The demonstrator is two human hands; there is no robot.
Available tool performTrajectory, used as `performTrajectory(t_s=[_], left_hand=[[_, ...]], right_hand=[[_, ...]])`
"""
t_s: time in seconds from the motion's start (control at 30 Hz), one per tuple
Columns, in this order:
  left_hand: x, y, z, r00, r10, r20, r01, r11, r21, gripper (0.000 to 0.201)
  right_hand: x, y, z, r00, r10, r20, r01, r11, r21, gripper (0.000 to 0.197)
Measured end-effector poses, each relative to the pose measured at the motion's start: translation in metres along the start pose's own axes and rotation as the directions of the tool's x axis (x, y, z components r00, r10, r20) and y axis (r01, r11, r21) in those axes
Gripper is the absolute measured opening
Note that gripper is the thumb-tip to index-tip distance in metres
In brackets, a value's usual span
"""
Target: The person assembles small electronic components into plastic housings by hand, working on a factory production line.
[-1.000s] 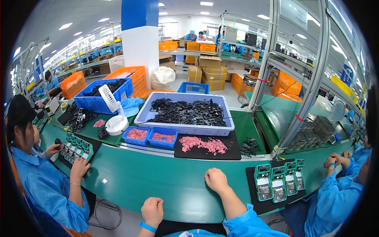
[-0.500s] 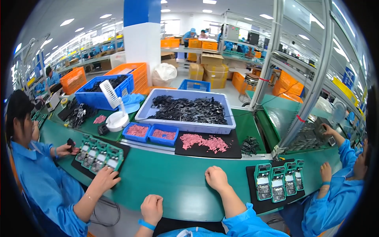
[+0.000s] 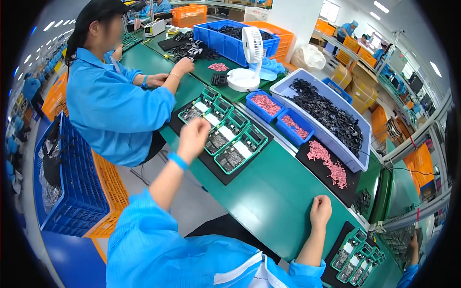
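Note:
My left hand [image 3: 193,138] is closed, fingers bent, at the near side of several green-framed device housings [image 3: 240,149] with exposed circuit boards. The housings stand in a row on a black mat [image 3: 224,176]. Whether the fingers touch a housing or hold anything is hidden. Off to the right, my right hand [image 3: 321,210] rests on the green tabletop [image 3: 269,192] with its fingers curled in; their inside cannot be seen. Beyond it, small pink pieces [image 3: 336,174] lie spread on a black pad [image 3: 354,181]. A second row of green-framed housings [image 3: 355,257] lies at the lower right.
Two blue bins [image 3: 301,139] of pink pieces stand beside a large grey-blue tub [image 3: 288,86] of black parts. A white fan [image 3: 253,45] stands farther left. A co-worker [image 3: 120,105] works at my left, and another's arm [image 3: 412,261] shows at far right. Blue crates [image 3: 79,192] stand on the floor.
The view has swung left. My left hand has moved from the table's front edge to the left housings. The co-worker's hand has left those housings. My right hand stays closed on the table.

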State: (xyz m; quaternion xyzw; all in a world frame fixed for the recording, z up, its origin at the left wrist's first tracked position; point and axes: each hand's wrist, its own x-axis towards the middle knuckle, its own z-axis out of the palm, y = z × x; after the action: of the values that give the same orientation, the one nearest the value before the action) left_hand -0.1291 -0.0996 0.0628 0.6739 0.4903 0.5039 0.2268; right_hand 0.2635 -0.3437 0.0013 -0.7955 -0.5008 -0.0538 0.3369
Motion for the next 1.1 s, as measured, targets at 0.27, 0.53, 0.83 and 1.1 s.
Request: performTrajectory(t_s=[0.27, 0.53, 0.83, 1.1], left_hand=[[0.149, -0.148, -0.019, 0.890, -0.411, 0.199, 0.393, 0.911, 0.125, 0.018], [0.127, -0.118, 0.001, 0.826, -0.406, 0.391, 0.453, 0.891, -0.032, 0.012], [-0.013, -0.012, -0.018, 0.706, -0.409, 0.578, 0.563, 0.820, -0.107, 0.005], [-0.142, 0.026, -0.074, 0.443, -0.496, 0.746, 0.876, 0.418, -0.242, 0.009]], right_hand=[[0.002, -0.016, 0.006, 0.992, -0.014, -0.124, 0.017, 1.000, 0.026, 0.005], [-0.017, -0.107, 0.033, 0.933, 0.130, 0.336, -0.356, 0.473, 0.806, 0.010], [-0.031, -0.076, 0.008, 0.820, 0.313, 0.479, -0.568, 0.350, 0.744, 0.015], [-0.004, -0.021, -0.029, 0.874, 0.218, 0.434, -0.475, 0.569, 0.671, 0.012]])
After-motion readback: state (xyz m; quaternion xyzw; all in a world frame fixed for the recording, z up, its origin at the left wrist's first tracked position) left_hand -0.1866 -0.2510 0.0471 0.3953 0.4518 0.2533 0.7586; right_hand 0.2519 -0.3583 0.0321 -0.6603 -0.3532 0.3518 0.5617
